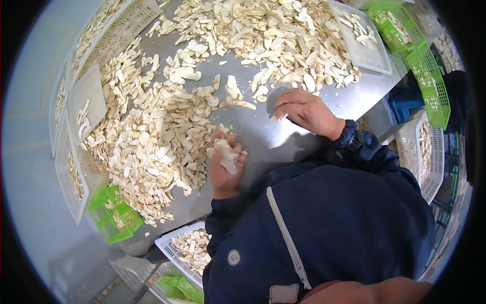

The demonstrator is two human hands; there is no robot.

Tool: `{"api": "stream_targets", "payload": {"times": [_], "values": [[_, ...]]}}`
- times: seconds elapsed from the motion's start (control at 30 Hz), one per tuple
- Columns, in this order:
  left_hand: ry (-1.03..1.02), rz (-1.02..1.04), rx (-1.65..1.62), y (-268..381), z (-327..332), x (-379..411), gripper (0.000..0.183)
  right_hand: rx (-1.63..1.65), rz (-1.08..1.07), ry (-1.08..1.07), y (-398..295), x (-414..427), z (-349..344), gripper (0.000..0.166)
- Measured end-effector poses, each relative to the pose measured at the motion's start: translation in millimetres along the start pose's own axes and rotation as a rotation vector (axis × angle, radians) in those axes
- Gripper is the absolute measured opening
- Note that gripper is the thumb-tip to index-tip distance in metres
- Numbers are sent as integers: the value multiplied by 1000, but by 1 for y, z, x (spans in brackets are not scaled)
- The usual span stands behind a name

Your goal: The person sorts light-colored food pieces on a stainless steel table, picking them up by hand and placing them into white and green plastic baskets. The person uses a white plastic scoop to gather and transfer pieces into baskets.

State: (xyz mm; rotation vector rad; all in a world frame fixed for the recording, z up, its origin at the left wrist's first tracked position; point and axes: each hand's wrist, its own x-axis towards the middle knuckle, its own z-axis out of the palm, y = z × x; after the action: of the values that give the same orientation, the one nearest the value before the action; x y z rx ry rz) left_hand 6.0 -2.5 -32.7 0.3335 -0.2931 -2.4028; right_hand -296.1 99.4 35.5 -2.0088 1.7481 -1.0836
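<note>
My left hand [226,176] is turned palm up at the edge of a big heap of dried mushroom slices [152,140]. Its fingers curl around several pale slices [224,151]. To the right, my right hand [309,112] hovers low over the bare metal of the table [262,131], knuckles up. A small pale mushroom piece [281,117] shows at its fingertips, between thumb and fingers. A few loose slices [237,102] lie between the two hands. Beyond them spreads a second heap of slices [281,41].
White perforated baskets [117,34] line the left side, near a white tray [89,102] and a green basket [115,214]. Another white tray [364,41] lies far right by green baskets [396,28]. A white crate of slices [186,247] stands below the table's near edge.
</note>
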Motion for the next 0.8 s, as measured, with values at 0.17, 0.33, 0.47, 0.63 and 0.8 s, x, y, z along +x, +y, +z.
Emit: {"api": "stream_targets", "payload": {"times": [0.17, 0.33, 0.47, 0.63, 0.8], "values": [[-34, -33, -71, 3, -4, 4, 47, 197, 497, 91, -6, -42, -35, 21], [-81, -71, -103, 8, -6, 5, 50, 621, 786, 64, 5, -135, -108, 29], [-109, -55, -58, 7, -5, 3, 51, 183, 1142, -277, -2, -244, -155, 32], [-131, -90, -63, 9, -3, 5, 51, -778, 1442, -612, -12, -294, -152, 39], [-87, -51, -22, 4, -3, 3, 51, -392, 867, -58, -2, -155, -148, 26]]}}
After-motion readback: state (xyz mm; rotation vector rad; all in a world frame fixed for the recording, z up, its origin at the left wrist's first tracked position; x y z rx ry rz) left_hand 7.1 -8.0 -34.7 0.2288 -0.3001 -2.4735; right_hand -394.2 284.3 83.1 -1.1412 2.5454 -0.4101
